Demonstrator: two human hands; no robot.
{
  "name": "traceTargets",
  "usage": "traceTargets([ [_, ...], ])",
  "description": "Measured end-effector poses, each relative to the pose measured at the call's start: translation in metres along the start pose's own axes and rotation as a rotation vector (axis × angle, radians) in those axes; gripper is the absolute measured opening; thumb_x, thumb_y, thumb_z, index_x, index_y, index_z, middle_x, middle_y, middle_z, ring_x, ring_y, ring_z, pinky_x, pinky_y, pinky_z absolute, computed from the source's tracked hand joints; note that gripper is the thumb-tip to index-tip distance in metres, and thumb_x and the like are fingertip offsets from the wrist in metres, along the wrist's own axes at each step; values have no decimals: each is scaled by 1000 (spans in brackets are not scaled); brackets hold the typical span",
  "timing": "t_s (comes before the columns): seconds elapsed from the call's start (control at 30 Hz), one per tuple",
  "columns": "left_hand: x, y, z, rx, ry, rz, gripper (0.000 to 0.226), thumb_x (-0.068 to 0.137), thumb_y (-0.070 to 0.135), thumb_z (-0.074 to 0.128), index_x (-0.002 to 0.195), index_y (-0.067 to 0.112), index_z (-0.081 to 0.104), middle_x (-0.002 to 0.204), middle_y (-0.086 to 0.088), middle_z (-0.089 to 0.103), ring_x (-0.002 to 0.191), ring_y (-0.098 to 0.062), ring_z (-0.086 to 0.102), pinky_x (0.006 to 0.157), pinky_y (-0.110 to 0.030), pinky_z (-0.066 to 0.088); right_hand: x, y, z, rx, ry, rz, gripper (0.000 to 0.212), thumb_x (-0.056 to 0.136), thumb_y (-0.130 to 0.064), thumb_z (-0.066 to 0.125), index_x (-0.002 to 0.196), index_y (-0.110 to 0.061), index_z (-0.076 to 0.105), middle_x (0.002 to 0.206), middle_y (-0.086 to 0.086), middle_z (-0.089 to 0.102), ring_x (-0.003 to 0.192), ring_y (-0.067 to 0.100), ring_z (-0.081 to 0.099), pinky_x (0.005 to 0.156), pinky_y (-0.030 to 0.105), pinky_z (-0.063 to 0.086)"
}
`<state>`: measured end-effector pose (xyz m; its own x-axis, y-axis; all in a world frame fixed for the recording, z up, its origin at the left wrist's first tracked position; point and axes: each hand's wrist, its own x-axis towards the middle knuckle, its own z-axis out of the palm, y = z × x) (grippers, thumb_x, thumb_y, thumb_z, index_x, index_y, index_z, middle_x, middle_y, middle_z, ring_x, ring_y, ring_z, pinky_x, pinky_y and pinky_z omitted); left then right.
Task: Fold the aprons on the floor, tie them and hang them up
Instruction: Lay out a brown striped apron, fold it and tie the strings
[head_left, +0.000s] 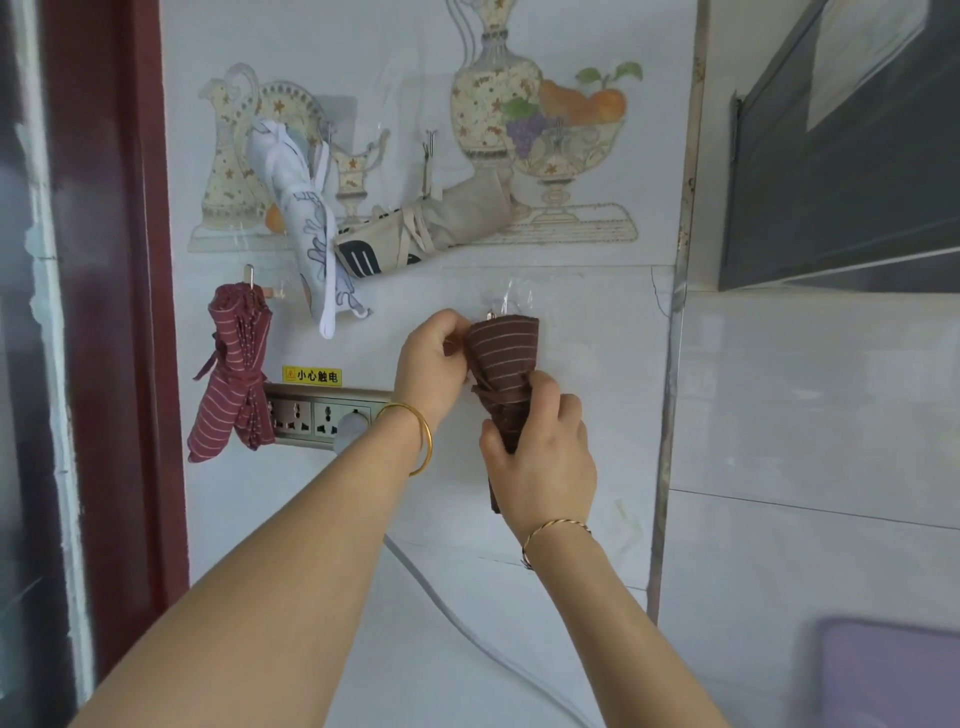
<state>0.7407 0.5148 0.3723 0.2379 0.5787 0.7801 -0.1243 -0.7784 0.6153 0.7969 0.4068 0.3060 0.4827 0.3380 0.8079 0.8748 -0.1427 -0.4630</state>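
A rolled brown striped apron (503, 358), tied round its middle with its own strap, is held up against the white wall right at a clear stick-on hook (493, 312). My left hand (434, 364) pinches its upper left edge. My right hand (540, 452) grips its lower part. Three other tied aprons hang on wall hooks: a red striped one (231, 379) at the left, a white printed one (306, 228) above, and a beige one (431, 223) lying slantwise beside it.
A power strip (322, 415) with a white plug and a yellow warning label is on the wall under my left wrist; a grey cable (467, 629) runs down from it. A dark red door frame (119, 312) stands left, a metal corner strip (675, 364) right.
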Motion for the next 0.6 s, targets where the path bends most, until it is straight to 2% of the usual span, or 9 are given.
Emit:
traceTargets([
  [0.07, -5, -2, -1, -18, -39, -11, 31, 81, -14, 47, 76, 14, 58, 74, -11, 60, 67, -24, 56, 64, -45, 54, -8, 4, 10, 28, 48, -2, 54, 81, -33, 63, 128, -18, 42, 106, 7, 49, 90, 28, 51, 59, 35, 46],
  [0.17, -6, -3, -5, -49, -75, -26, 30, 84, -14, 46, 87, 11, 62, 79, -6, 61, 73, -22, 58, 65, -42, 56, -13, 3, 22, 51, 148, -21, 59, 72, -30, 73, 119, -19, 40, 97, 9, 53, 80, 30, 53, 52, 34, 46],
  [0.23, -5, -4, -9, -44, -76, -38, 27, 86, -11, 48, 92, 11, 62, 82, -2, 62, 75, -19, 59, 62, -36, 58, -14, 1, 26, 57, 180, -20, 61, 69, -34, 73, 117, -20, 38, 97, 9, 54, 79, 31, 54, 55, 36, 47],
  [0.3, -6, -4, -12, -46, -52, -57, 25, 88, -7, 51, 90, 16, 62, 82, 2, 62, 74, -14, 60, 57, -26, 54, -19, 0, 27, 36, 195, -34, 59, 71, -45, 64, 119, -20, 39, 104, 9, 55, 84, 30, 54, 62, 37, 47],
  [0.37, -10, -7, -16, -44, -16, -85, 24, 88, -2, 54, 85, 21, 61, 81, 5, 63, 72, -12, 59, 57, -22, 51, -24, -2, 26, 34, 219, -44, 57, 73, -52, 55, 119, -20, 41, 114, 8, 52, 93, 29, 53, 71, 38, 44],
  [0.43, -17, -13, -21, -51, -3, -120, 22, 88, 0, 56, 83, 21, 61, 80, 3, 63, 69, -15, 58, 55, -25, 50, -27, -7, 23, 86, 290, -65, 53, 73, -48, 56, 117, -20, 43, 118, 7, 51, 98, 26, 48, 77, 37, 40],
  [0.53, -28, -21, -34, -6, 22, -163, 18, 89, 0, 54, 88, 17, 61, 84, -2, 61, 70, -18, 58, 50, -25, 49, -29, -18, 17, 151, 364, -164, 43, 73, -31, 60, 112, -19, 45, 112, 9, 53, 96, 23, 44, 79, 32, 33],
  [0.6, -38, -26, -49, 20, 35, -199, 17, 89, 1, 54, 90, 16, 62, 86, -4, 60, 72, -17, 60, 55, -29, 52, -34, -30, 18, 196, 344, -234, 37, 73, -24, 57, 108, -18, 46, 106, 9, 55, 93, 24, 47, 77, 33, 36],
])
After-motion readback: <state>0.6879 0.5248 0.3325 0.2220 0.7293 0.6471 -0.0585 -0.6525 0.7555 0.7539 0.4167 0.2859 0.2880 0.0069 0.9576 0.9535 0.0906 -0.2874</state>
